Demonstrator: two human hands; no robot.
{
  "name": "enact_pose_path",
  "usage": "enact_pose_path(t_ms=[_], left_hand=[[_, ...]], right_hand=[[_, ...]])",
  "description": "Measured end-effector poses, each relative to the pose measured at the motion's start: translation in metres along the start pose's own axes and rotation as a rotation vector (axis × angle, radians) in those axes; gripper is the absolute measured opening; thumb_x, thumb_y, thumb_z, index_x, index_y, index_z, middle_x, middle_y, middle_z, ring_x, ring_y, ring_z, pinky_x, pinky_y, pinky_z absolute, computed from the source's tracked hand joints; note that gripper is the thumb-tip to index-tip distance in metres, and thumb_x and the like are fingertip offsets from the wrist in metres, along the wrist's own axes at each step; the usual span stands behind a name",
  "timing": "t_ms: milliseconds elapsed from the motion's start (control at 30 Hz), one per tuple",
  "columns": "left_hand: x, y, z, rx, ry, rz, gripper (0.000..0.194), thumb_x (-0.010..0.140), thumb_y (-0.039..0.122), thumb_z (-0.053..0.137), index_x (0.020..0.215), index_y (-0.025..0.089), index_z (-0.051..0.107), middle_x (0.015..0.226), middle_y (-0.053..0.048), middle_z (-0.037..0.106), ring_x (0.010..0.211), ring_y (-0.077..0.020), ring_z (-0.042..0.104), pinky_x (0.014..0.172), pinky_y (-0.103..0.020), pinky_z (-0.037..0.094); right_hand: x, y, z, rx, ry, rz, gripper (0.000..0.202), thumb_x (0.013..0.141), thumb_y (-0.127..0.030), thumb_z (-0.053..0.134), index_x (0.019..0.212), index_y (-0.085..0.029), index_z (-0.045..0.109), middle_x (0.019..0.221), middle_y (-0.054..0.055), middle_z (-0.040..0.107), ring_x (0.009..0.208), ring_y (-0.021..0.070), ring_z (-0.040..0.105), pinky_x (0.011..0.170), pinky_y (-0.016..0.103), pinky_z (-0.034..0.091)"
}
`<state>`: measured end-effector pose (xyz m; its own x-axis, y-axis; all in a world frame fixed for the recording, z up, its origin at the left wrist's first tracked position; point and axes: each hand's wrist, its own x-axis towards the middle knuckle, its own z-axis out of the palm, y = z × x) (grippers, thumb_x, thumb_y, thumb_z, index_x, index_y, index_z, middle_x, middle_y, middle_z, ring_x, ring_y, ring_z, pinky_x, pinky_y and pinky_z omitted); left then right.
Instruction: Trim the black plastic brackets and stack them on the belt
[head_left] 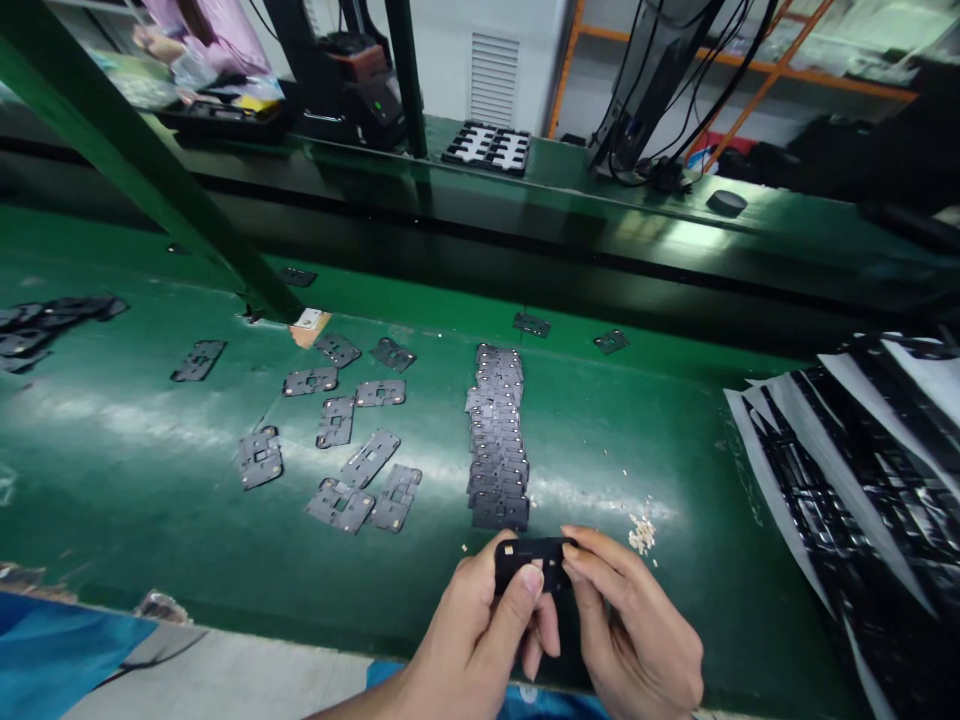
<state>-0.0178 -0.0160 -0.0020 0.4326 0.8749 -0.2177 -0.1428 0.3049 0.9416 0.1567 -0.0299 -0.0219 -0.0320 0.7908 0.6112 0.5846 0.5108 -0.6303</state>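
Note:
Near the bench's front edge, my left hand [495, 620] holds a small flat black plastic plate [525, 552], thumb across its face and fingers underneath. A pale square pad shows at the plate's left end. At the right end, my right hand [630, 610] is closed in a pinch on the plate's edge; whether a tiny piece is also between those fingertips is hidden. Just beyond my hands lies a long overlapping row of similar plates [499, 440]. To the right of it is a small heap of tiny pale pads [642, 534].
Several loose plates [337, 505] are scattered on the green bench [187, 530] at left. Dark plates lie piled [45, 325] at far left. Black-and-white striped sheets [847, 480] cover the right side. A green post [165, 190] slants down at left; a conveyor [600, 260] crosses behind.

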Motion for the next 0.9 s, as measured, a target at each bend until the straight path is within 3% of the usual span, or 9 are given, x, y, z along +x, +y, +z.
enact_pose_path(t_ms=[567, 900], left_hand=[[0.0029, 0.0016, 0.0084, -0.045, 0.029, -0.055, 0.054, 0.11, 0.059, 0.044, 0.081, 0.017, 0.057, 0.059, 0.003, 0.054, 0.046, -0.0067, 0.045, 0.047, -0.019, 0.034], [0.0016, -0.0007, 0.0093, -0.064, 0.024, -0.043, 0.05, 0.11, 0.058, 0.046, 0.084, 0.017, 0.056, 0.065, -0.001, 0.061, 0.047, -0.007, 0.047, 0.048, -0.02, 0.035]], right_hand=[[0.0036, -0.0022, -0.0034, 0.024, -0.001, 0.062, 0.038, 0.091, 0.007, 0.064, 0.116, -0.019, 0.077, 0.114, 0.011, 0.078, 0.094, 0.0214, 0.081, 0.08, 0.031, 0.071], [-0.0018, -0.0012, -0.0043, -0.007, 0.036, 0.034, 0.043, 0.09, 0.008, 0.066, 0.121, -0.019, 0.078, 0.117, 0.011, 0.079, 0.098, 0.0214, 0.081, 0.08, 0.032, 0.071]])
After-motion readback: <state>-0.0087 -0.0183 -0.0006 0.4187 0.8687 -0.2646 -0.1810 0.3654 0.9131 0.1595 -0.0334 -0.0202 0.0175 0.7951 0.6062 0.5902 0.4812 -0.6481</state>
